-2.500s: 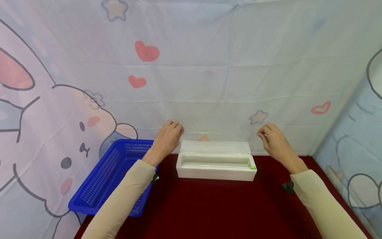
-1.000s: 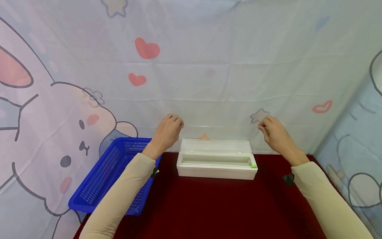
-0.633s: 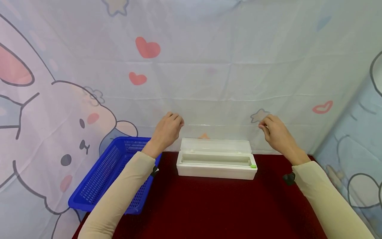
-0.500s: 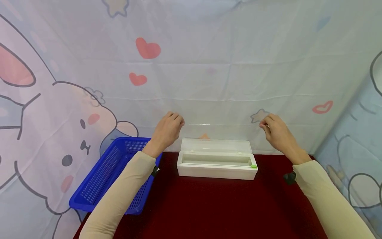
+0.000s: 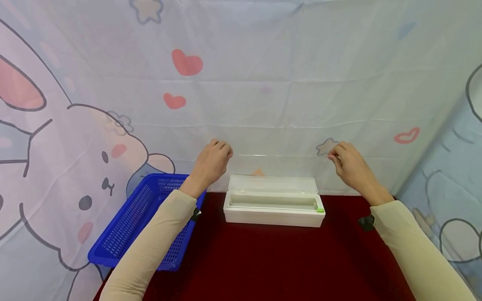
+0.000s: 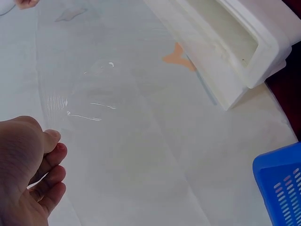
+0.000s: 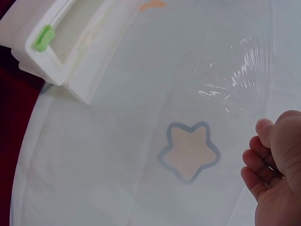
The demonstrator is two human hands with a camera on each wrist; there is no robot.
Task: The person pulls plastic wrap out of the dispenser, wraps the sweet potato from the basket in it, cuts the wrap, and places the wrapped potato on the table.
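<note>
A clear sheet of cling film (image 5: 256, 155) is stretched between my two hands, its top edge a thin bright line in the head view. My left hand (image 5: 212, 162) pinches one corner between thumb and fingers; creases fan out from that grip in the left wrist view's film (image 6: 56, 106). At the other corner my right hand (image 5: 350, 167) pinches likewise, with glinting wrinkles in the film (image 7: 251, 70) there. Below and between the hands stands a long white cling film dispenser (image 5: 273, 217), its translucent lid (image 5: 273, 184) raised at the back. A green slide cutter (image 5: 319, 210) sits at its right end.
A blue perforated basket (image 5: 132, 221) stands at the left, partly behind my left sleeve (image 5: 158, 242). The dark red table top (image 5: 271, 263) ends at a pale printed cloth (image 5: 263, 104) hanging behind.
Both hands have risen a little over the dispenser, lifting the film's edge with them. Their grips look the same, and the dispenser and basket have stayed put.
</note>
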